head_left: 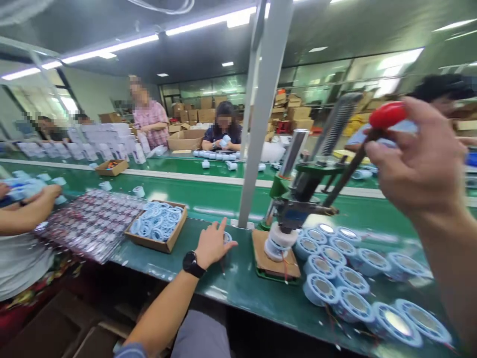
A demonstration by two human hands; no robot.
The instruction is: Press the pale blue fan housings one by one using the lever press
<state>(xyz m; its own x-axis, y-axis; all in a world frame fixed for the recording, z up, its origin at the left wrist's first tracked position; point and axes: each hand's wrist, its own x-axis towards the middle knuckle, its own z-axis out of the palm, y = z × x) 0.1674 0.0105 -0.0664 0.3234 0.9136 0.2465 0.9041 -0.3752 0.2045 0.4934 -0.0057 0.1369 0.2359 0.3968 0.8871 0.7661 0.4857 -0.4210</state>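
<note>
Right grip (421,159): we see it clamped on a glossy red rounded knob (387,115) at the end of a dark metal lever (347,174).
Left grip (213,246): fingers spread apart over a small pale-blue round part (227,237) on the dark green surface (242,293); we cannot tell whether they touch it.
Left wrist: carries a round black watch (194,264).
Press: we find the lever joined to an upright hand press with a dark metal head (294,215), left of the right grip.
Press base: a white round piece (280,234) stands beneath the head, above a brown cardboard pad (260,248); thin reddish wires hang beside it.
Housings: pale-blue round housings with silvery discs (352,279) cluster to the right of the press.
Box: an open cardboard box (174,237) holds pale-blue rings (156,221).
Far left: a co-worker's hand (51,193) is near other pale-blue pieces (28,186).
</note>
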